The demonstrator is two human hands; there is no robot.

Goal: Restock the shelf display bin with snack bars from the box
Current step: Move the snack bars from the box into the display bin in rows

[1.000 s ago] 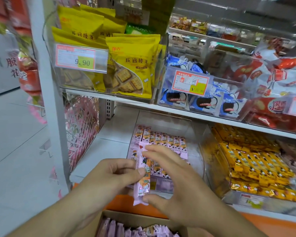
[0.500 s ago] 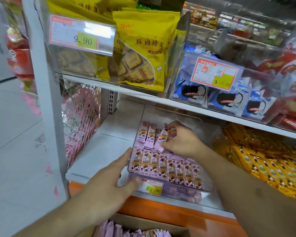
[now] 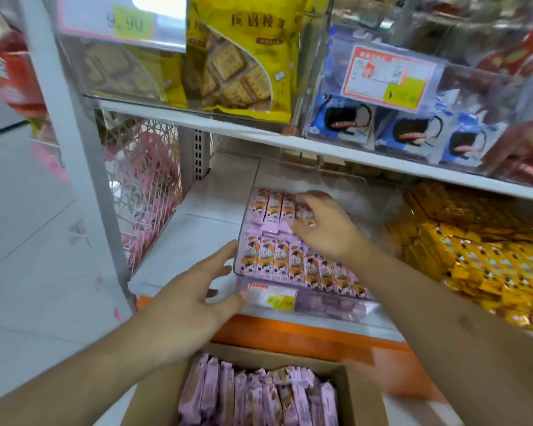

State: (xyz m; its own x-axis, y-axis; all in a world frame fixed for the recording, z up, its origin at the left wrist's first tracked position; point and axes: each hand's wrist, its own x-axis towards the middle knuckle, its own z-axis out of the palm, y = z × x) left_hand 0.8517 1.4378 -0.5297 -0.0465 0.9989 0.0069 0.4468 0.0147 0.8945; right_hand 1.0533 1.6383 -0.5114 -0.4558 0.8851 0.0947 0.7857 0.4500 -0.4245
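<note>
A clear display bin [image 3: 317, 305] sits on the lower white shelf and holds two rows of pink snack bars [image 3: 293, 265]. My right hand [image 3: 323, 229] reaches into the bin, with its fingers laid over the bars of the back row [image 3: 271, 207]. Whether it pinches one I cannot tell. My left hand [image 3: 194, 296] lies spread against the bin's front left corner, thumb by the price tag [image 3: 273, 298]. Below, a cardboard box [image 3: 363, 398] holds several more pink bars [image 3: 259, 395] standing on edge.
Yellow wrapped bars [image 3: 474, 256] fill the bin to the right. The shelf above [image 3: 290, 139] carries yellow cracker bags [image 3: 243, 63] and blue cookie packs [image 3: 413, 130]. A white upright post [image 3: 83, 142] and a wire mesh panel [image 3: 148, 186] stand at the left. An orange base strip [image 3: 305, 336] runs under the shelf.
Both hands held one bar in front of the bin a second ago. My right hand carried it into the back row; my left hand dropped to the bin's front corner. The view moved closer.
</note>
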